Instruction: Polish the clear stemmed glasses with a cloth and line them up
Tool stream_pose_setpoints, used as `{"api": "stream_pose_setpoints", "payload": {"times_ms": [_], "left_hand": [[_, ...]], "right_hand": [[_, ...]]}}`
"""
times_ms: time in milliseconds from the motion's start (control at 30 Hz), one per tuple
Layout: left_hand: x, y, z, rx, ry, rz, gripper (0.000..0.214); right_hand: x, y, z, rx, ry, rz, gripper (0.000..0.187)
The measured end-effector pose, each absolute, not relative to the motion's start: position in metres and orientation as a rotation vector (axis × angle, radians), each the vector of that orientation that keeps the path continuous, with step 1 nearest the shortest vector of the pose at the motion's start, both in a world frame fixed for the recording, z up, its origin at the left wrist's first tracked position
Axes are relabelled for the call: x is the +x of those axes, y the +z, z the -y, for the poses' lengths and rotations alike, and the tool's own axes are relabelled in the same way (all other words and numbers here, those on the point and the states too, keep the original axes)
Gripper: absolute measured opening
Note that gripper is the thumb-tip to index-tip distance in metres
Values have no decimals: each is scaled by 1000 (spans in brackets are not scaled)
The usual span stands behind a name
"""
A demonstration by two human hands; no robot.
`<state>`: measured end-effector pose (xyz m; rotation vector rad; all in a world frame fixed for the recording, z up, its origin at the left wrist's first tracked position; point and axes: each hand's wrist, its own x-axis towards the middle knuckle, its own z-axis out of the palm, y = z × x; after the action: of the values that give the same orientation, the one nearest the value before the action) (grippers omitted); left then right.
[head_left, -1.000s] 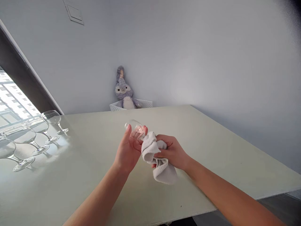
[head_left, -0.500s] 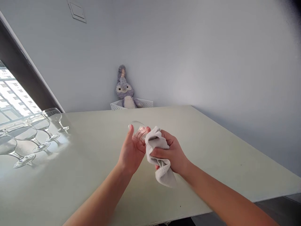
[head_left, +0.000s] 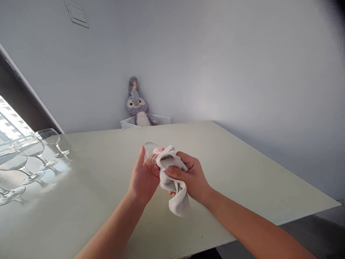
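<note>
My left hand (head_left: 144, 180) cradles the bowl of a clear stemmed glass (head_left: 150, 148), its thumb raised beside the bowl and its fingers curled behind it. The glass lies tilted, with its bowl pointing away to the left. In my right hand (head_left: 194, 177) is a bunched white cloth (head_left: 169, 180), pinched between thumb and fingers. It presses against the near end of the glass and hides the stem and foot. A loose end of the cloth hangs below my right hand, over the table.
Several clear stemmed glasses (head_left: 30, 177) stand upright in a row along the left side of the pale table (head_left: 237, 176). At the far edge, a grey plush toy (head_left: 137, 107) sits in a white perforated basket (head_left: 164, 120) against the wall.
The view has swung slightly right, so everything appears shifted left. Both hands keep their holds on the glass and cloth; the cloth has turned slightly around the hidden end of the glass.
</note>
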<state>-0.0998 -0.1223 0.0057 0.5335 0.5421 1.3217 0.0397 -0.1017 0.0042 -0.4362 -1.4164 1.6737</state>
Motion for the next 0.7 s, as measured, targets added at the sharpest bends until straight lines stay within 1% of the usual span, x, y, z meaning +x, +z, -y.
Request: {"api": "stream_pose_setpoints", "payload": {"times_ms": [67, 100, 167, 233, 300, 367, 400, 467, 533, 567, 700], "left_hand": [[-96, 3, 122, 483, 1326, -552, 43], [-96, 2, 121, 470, 1326, -555, 43], [-101, 1, 120, 494, 1316, -558, 45], [-108, 3, 119, 560, 1299, -565, 50], [-114, 5, 119, 592, 1300, -561, 53], [-112, 7, 120, 547, 1332, -535, 50], [-110, 7, 120, 513, 1344, -519, 48], [-102, 7, 120, 470, 1344, -496, 45], [-93, 7, 120, 466, 1344, -497, 42], [-90, 8, 120, 462, 1354, -507, 41], [-77, 16, 119, 399, 1524, -622, 36]], "right_hand": [[43, 5, 102, -491, 1510, 1416, 20], [44, 6, 101, -496, 1483, 1423, 20], [44, 7, 100, -445, 1562, 1457, 16], [42, 7, 98, -347, 1715, 1480, 12], [40, 8, 97, -290, 1825, 1473, 15], [39, 8, 97, -330, 1837, 1433, 20], [39, 8, 98, -375, 1785, 1412, 20], [41, 9, 99, -466, 1575, 1376, 23], [42, 10, 100, -518, 1382, 1341, 35], [42, 10, 100, -531, 1342, 1315, 39], [41, 15, 91, -598, 1468, 1063, 42]]}}
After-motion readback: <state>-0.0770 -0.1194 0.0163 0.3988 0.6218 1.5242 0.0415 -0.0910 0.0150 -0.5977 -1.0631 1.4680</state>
